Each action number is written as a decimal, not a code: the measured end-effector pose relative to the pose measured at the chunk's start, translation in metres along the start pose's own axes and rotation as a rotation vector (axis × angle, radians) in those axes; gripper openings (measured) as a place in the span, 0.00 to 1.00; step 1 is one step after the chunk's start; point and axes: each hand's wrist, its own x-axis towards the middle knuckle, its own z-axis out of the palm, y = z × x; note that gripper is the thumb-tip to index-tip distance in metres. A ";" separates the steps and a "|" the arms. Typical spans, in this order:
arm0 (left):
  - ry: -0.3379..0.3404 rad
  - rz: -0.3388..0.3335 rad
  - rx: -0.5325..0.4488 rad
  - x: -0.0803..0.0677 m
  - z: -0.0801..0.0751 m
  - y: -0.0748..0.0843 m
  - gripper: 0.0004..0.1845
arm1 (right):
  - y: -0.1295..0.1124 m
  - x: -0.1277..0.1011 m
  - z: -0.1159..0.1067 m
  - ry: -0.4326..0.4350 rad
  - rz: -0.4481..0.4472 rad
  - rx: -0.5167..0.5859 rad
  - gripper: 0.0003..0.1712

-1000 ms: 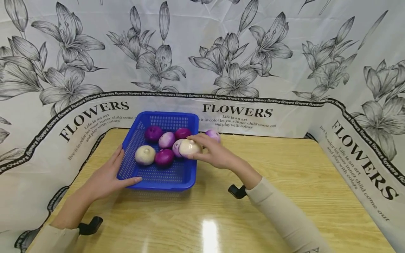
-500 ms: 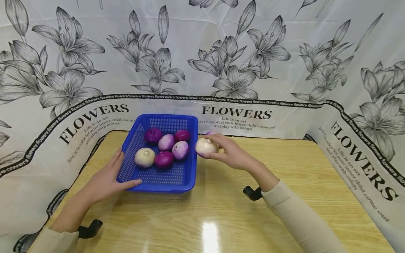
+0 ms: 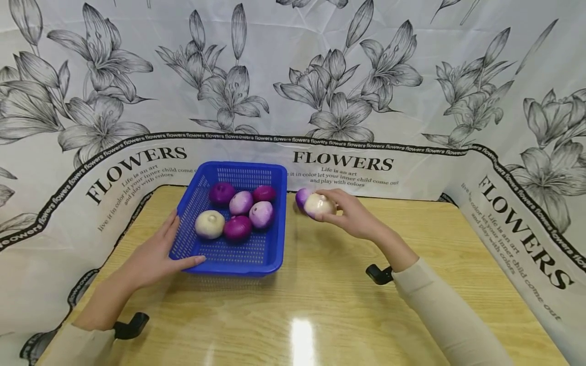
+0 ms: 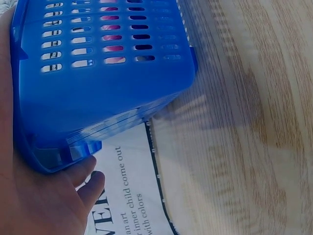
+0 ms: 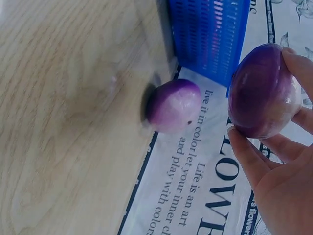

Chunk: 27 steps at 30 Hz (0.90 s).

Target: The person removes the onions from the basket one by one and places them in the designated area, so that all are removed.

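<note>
My right hand (image 3: 350,213) pinches a white-topped onion (image 3: 320,205) above the table, right of the blue basket (image 3: 274,254). In the right wrist view, thumb and fingers grip the purple underside of this onion (image 5: 261,93). A second, purple-and-white onion (image 3: 302,197) rests on the table just behind it, partly hidden in the head view; the right wrist view shows this table onion (image 5: 174,106) whole. My left hand (image 3: 153,256) holds the near left corner of the basket, thumb on the front rim, fingers along the left side. Inside lie several purple onions (image 3: 237,228) and a white one (image 3: 209,224).
A wooden table (image 3: 329,305) carries everything. Behind it and at both sides hangs a white cloth (image 3: 412,173) printed with flowers and lettering. Black wrist mounts (image 3: 379,274) sit on both forearms.
My right hand has carried the white-topped onion from over the basket's right rim out to the right, near the onion on the table. The left hand and basket stay in place.
</note>
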 end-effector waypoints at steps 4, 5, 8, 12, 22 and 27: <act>-0.002 -0.002 0.001 0.000 0.000 0.001 0.67 | 0.011 0.002 -0.004 -0.002 0.044 -0.009 0.38; -0.003 -0.002 0.000 0.000 0.000 0.001 0.67 | 0.014 0.002 -0.004 0.002 0.053 -0.012 0.38; -0.003 -0.004 0.001 -0.001 0.000 0.001 0.67 | 0.023 0.001 -0.006 0.015 0.070 -0.027 0.38; -0.001 -0.004 0.001 -0.001 0.001 0.000 0.67 | 0.033 0.000 -0.005 0.021 0.095 -0.041 0.38; 0.008 -0.010 -0.002 -0.001 0.001 -0.003 0.68 | 0.057 0.007 0.001 0.051 0.141 -0.060 0.36; 0.014 -0.003 -0.008 0.000 0.001 -0.003 0.67 | 0.071 0.010 0.005 0.070 0.168 -0.081 0.36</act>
